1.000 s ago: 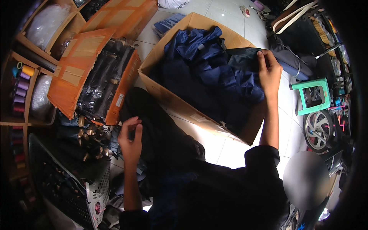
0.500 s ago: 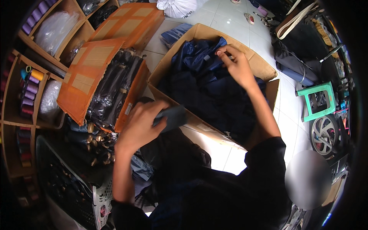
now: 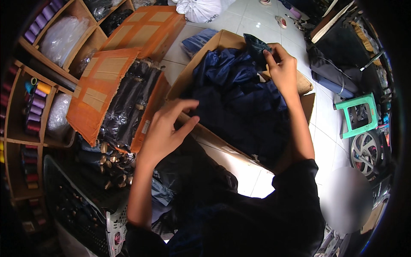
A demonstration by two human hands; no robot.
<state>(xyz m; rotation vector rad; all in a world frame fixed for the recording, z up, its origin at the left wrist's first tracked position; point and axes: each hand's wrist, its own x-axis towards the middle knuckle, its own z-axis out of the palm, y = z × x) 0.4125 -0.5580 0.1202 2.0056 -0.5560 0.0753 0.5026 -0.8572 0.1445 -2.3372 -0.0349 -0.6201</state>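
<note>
An open cardboard box (image 3: 176,88) in front of me is heaped with dark blue shiny fabric (image 3: 227,81). Above its far right part, my right hand (image 3: 282,64) pinches a dark, blue-green flat piece of fabric or pouch (image 3: 256,46) between thumb and fingers. A small pale tag shows beneath that hand. My left hand (image 3: 169,128) is at the box's near left edge, fingers and thumb apart, with nothing between them.
To the left, an orange-taped carton (image 3: 100,81) holds dark plastic-wrapped bundles (image 3: 128,100). A perforated basket (image 3: 77,197) stands lower left, beside shelves with thread spools (image 3: 36,105). A green stool (image 3: 358,115) and a wheel (image 3: 366,150) are at right; a white sack (image 3: 199,9) is at the back.
The dark flat piece has left my left hand, which is now open. A similar piece is now in my right hand, which has moved slightly right and was pinching the blue fabric.
</note>
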